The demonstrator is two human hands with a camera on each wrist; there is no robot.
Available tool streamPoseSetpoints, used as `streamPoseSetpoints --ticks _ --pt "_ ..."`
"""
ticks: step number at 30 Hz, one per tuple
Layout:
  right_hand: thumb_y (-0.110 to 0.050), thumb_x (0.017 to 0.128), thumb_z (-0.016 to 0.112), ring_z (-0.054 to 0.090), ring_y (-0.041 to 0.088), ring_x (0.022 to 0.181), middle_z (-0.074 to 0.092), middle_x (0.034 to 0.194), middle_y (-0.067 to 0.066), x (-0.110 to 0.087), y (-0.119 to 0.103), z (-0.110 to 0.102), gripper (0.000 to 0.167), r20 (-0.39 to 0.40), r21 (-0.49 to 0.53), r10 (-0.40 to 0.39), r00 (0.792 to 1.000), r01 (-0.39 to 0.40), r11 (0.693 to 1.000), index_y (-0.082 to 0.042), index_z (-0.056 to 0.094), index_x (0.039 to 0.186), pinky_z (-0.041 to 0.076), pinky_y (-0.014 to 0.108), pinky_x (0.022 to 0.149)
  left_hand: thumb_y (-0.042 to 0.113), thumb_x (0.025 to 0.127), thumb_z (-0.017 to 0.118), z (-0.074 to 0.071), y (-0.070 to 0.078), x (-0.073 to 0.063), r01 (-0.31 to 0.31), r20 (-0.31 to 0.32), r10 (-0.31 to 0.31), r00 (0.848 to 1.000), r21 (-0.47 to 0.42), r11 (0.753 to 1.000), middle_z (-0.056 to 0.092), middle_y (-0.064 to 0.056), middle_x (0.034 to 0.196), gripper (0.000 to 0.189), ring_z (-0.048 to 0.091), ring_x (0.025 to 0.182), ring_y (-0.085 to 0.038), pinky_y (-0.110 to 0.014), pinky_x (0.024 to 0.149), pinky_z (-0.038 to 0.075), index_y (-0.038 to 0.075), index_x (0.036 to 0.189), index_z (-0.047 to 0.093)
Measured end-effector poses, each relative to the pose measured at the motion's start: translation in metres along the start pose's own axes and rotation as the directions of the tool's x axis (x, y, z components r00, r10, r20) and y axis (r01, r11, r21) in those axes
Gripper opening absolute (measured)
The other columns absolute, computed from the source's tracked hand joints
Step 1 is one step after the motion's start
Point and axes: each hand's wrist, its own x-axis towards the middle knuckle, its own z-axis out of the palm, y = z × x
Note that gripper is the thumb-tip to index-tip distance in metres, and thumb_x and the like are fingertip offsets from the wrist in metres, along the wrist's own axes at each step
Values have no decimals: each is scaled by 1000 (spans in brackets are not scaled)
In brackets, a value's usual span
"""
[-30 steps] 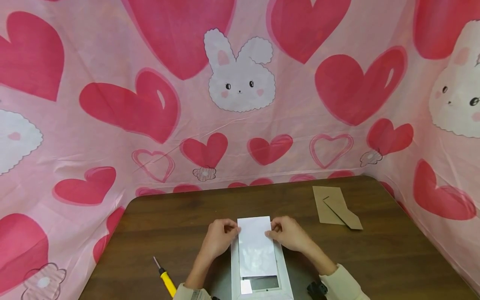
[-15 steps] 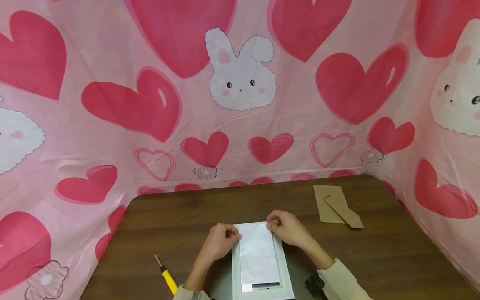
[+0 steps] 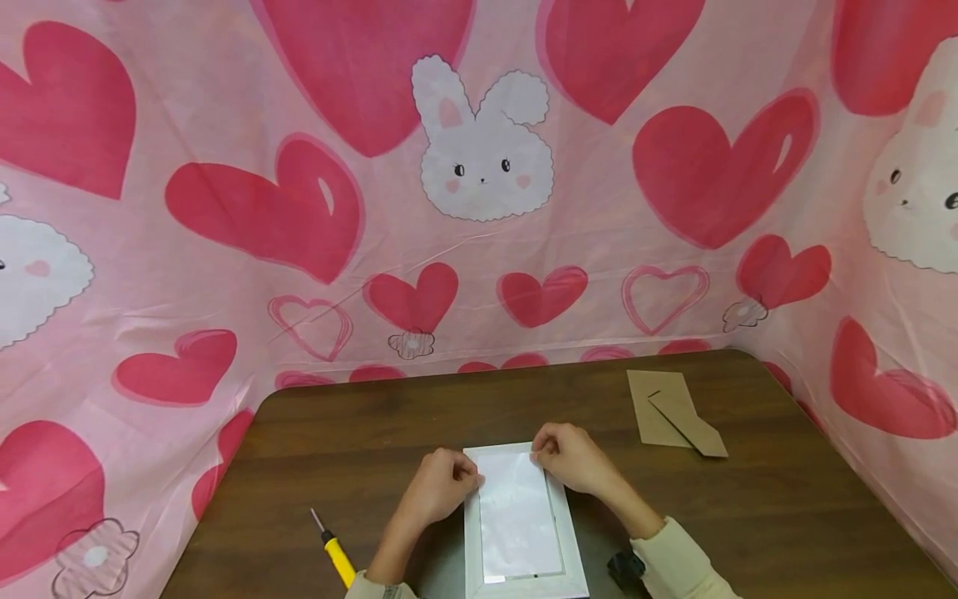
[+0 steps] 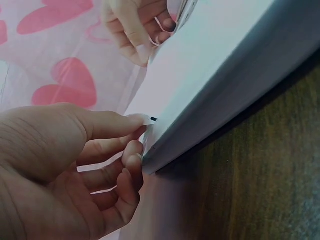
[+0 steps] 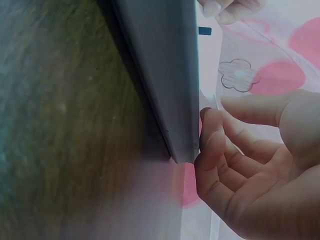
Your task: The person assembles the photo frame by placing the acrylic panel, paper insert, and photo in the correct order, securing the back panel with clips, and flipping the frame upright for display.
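A white picture frame (image 3: 575, 570) lies back up on the dark wooden table, and a white sheet of paper (image 3: 518, 516) covers most of its recess. At the sheet's left edge, near the top, my left hand (image 3: 441, 484) pinches the paper between thumb and forefinger. My right hand (image 3: 575, 459) holds the sheet at its upper right corner, over the frame's top rim. The left wrist view shows the left thumb (image 4: 117, 124) on the paper by a small dark tab (image 4: 153, 119). In the right wrist view, curled fingers (image 5: 212, 150) sit beside the frame's grey-looking side (image 5: 167, 65).
A yellow-handled screwdriver (image 3: 339, 559) lies left of the frame. At the back right, a brown backing board (image 3: 649, 428) with its stand leg (image 3: 692, 428) rests on the table (image 3: 359, 433). Pink heart-printed cloth (image 3: 479, 249) hangs behind and at both sides.
The sheet has come down toward the person and now nearly fills the recess, where a dark gap showed at the bottom. The right hand moved slightly up; the left slid slightly down.
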Motion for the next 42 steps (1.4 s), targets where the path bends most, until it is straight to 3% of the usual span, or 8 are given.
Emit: streamPoseSetpoints --ticks 9,20,29,38,42 --pt "0 88 76 52 14 70 56 74 0 -2 1 5 8 6 -24 -12 1000 12 1000 -6 71 90 42 25 62 19 93 78 4 2 3 48 -44 -49 998 -7 999 60 0 75 20 52 65 -12 -25 58 43 5 107 75" --pt "2 86 78 53 13 74 60 78 0 -3 0 9 12 -32 -67 -27 999 25 997 -7 71 87 45 25 66 16 93 78 7 8 2 51 -50 -50 997 15 999 57 -1 73 18 50 65 -15 -26 56 40 5 107 76" --pt "2 84 80 52 15 79 58 82 3 -3 -2 10 15 -51 -118 -38 998 32 992 -9 70 83 44 28 71 11 88 81 11 8 0 6 -95 2 995 86 996 56 2 69 18 46 59 -9 -24 53 39 6 105 75" --pt "-1 83 82 50 15 78 56 80 2 -4 -4 10 17 -45 -155 -34 998 26 988 -12 70 80 42 28 70 12 87 83 11 9 0 15 -100 -3 995 121 993 56 4 68 19 47 58 -9 -25 52 40 6 104 77" --pt "-9 80 88 49 14 76 56 79 2 -3 -3 8 18 -5 -148 -57 998 56 987 -10 71 82 42 26 67 16 85 85 11 9 0 3 -97 13 995 165 986 56 4 72 23 48 61 -9 -25 55 41 8 105 77"
